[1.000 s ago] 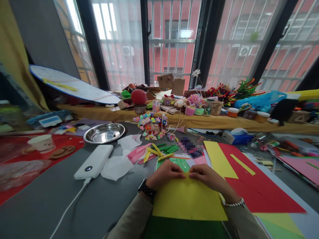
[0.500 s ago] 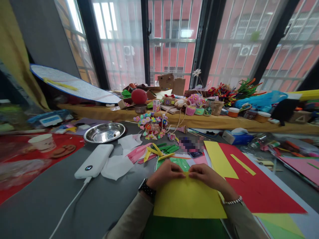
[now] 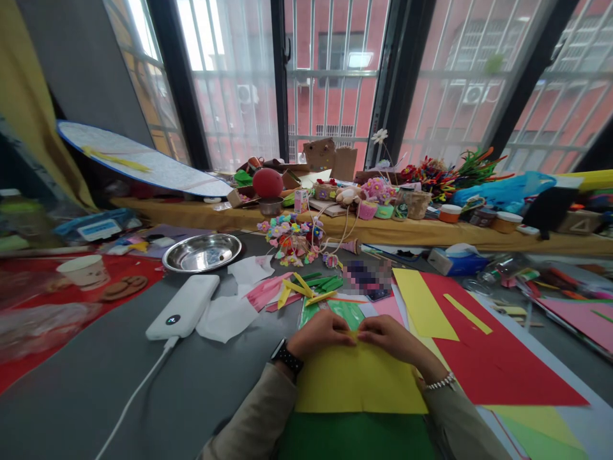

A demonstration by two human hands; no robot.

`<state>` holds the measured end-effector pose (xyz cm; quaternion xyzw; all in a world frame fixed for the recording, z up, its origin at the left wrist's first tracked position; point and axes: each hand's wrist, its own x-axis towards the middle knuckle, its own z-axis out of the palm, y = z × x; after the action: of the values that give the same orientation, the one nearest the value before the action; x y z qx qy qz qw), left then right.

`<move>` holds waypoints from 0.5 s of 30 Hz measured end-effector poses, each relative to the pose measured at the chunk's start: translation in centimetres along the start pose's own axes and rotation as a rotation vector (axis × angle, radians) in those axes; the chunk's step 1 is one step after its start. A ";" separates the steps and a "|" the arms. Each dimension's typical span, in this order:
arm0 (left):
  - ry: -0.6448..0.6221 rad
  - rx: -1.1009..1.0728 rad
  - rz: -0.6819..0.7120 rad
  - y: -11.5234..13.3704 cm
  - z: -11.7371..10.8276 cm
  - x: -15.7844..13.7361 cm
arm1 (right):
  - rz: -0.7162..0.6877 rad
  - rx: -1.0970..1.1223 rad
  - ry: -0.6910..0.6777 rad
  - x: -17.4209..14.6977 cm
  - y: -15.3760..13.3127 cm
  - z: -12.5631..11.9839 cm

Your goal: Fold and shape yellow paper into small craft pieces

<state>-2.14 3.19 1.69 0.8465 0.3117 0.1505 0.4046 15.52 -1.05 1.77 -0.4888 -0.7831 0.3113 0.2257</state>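
A sheet of yellow paper (image 3: 357, 383) is pinched at the middle of its far edge by both hands. My left hand (image 3: 318, 335), with a dark dotted watch strap at the wrist, is closed on it just left of centre. Close beside it, my right hand (image 3: 390, 338), wearing a beaded bracelet, grips the same edge. A faint line runs down the sheet from between the fingertips; I cannot tell whether it is a crease or a cut. Beneath the sheet lies a dark green surface (image 3: 354, 437). Folded yellow strips (image 3: 299, 291) and green strips (image 3: 325, 282) lie just beyond my hands.
To the left are a white power bank (image 3: 184, 306) with a cable, white tissue (image 3: 225, 319) and a metal dish (image 3: 204, 252). Red paper (image 3: 507, 358) and a yellow piece (image 3: 426, 306) lie at right. A bunch of small craft flowers (image 3: 290, 239) stands ahead, before a cluttered ledge.
My hands have moved slightly closer together and a little left. The sheet's near right corner has shifted left, and a line now shows at the middle of its near edge.
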 end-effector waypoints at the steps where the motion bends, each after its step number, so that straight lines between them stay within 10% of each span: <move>1: 0.004 -0.001 0.005 0.0 0.0 0.0 | -0.003 0.008 -0.001 0.0 0.0 -0.1; 15: 0.029 -0.030 -0.005 0.0 0.1 -0.1 | -0.006 0.090 -0.008 -0.1 -0.2 -0.3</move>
<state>-2.16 3.10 1.59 0.8373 0.3172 0.1666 0.4130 15.67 -1.15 2.13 -0.4745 -0.7707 0.3473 0.2454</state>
